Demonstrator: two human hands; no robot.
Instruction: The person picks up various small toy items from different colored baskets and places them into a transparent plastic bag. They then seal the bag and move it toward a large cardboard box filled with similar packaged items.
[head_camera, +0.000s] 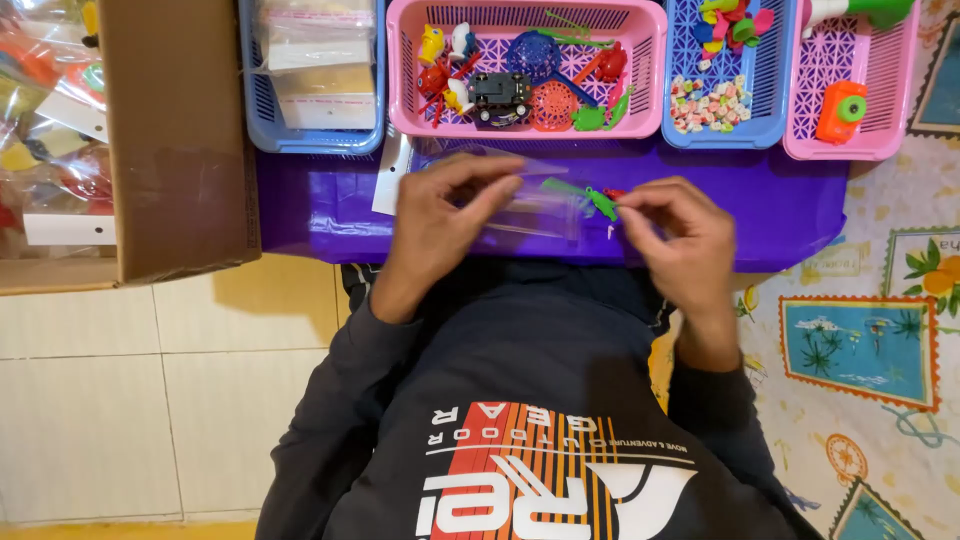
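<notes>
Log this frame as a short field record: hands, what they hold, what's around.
left hand: holds a clear plastic bag open
right hand: fingers pinch a green toy at the bag's mouth
surface: purple sheet on a low table
behind hands: pink basket of mixed small toys
far left: blue basket with bagged packs; cardboard box
right: blue basket of small pieces; pink basket with an orange toy
</notes>
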